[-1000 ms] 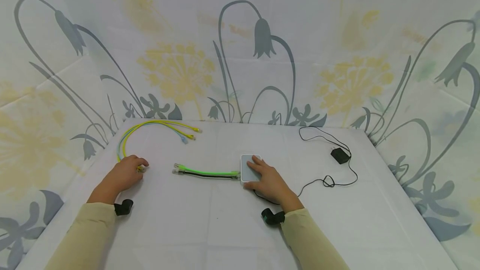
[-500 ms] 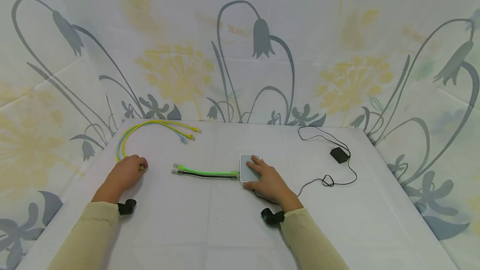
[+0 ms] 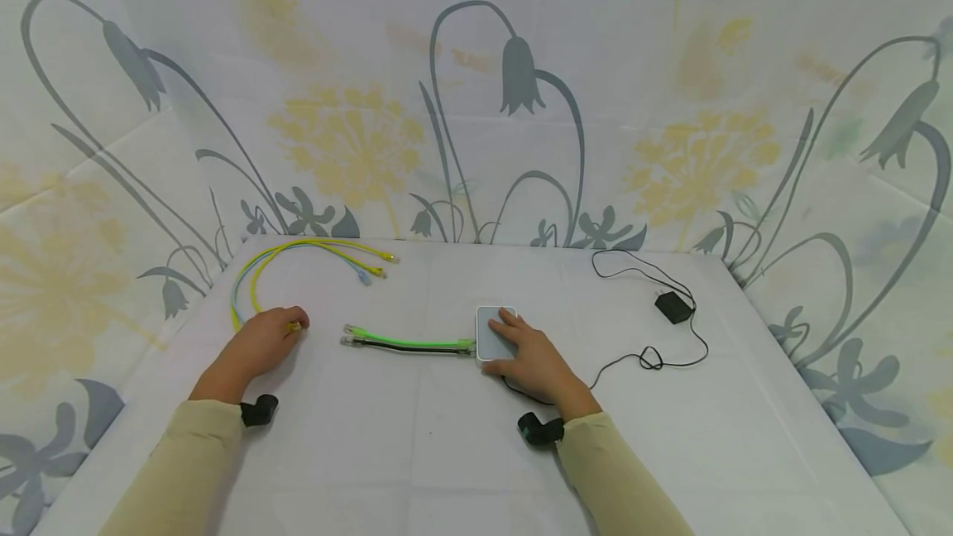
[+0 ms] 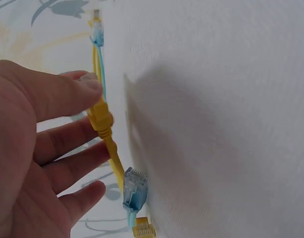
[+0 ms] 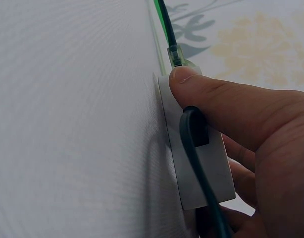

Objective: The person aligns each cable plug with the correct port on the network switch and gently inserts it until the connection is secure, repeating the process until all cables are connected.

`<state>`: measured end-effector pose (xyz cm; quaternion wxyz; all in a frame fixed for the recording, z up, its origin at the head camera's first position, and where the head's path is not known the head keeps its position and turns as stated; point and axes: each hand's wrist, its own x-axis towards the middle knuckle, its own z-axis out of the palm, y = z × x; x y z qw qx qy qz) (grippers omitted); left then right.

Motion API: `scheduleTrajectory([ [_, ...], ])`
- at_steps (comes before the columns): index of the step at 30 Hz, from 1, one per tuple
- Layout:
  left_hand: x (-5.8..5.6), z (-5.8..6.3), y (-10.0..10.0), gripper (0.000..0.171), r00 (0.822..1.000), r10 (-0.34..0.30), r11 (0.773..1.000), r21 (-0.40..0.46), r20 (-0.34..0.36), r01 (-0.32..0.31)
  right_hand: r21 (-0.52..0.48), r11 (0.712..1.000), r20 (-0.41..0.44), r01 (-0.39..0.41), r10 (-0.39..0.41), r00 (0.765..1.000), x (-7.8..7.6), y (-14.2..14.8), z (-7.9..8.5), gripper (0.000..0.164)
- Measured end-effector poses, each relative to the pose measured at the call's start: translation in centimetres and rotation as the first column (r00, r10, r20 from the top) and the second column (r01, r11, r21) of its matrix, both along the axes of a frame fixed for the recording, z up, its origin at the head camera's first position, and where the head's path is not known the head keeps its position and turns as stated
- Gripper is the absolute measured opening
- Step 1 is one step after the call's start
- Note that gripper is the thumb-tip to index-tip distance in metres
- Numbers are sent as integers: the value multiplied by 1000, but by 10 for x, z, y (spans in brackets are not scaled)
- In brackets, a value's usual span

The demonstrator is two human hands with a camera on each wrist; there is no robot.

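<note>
My left hand (image 3: pixel 260 342) pinches the yellow plug (image 4: pixel 100 116) of a network cable between thumb and forefinger, with the other fingers spread in the left wrist view. A light blue plug (image 4: pixel 136 191) and a second yellow plug (image 4: pixel 143 228) lie lower in that view, outside the pinch. At mid table, my right hand (image 3: pixel 538 358) grips a small white network box (image 3: pixel 487 333) by its edges; the thumb presses its side in the right wrist view. A green cable (image 3: pixel 417 343) and a black cable (image 3: pixel 405 348) run left from the box, their far plugs lying loose.
Yellow and light blue cables (image 3: pixel 277 250) curve along the table's back left, with several plug ends pointing right. A black power adapter (image 3: pixel 673 308) lies at the right, its thin looped cord (image 3: pixel 651 364) reaching the box. Flower-printed cloth (image 3: pixel 476 106) rises behind the white table.
My left hand has moved slightly right, drawing the yellow cable's end along and away from the other cables. My right hand and the white box have stayed in place.
</note>
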<state>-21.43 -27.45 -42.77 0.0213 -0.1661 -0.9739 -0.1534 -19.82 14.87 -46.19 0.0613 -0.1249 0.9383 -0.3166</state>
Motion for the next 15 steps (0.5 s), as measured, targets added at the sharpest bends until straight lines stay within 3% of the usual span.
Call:
scheduleTrajectory([
  [15, -6, -3, 18, 23, 998, 28, 994, 104, 64, -34, 5, 1000, -6, -4, 4, 1000, 0, 0, 1, 77],
])
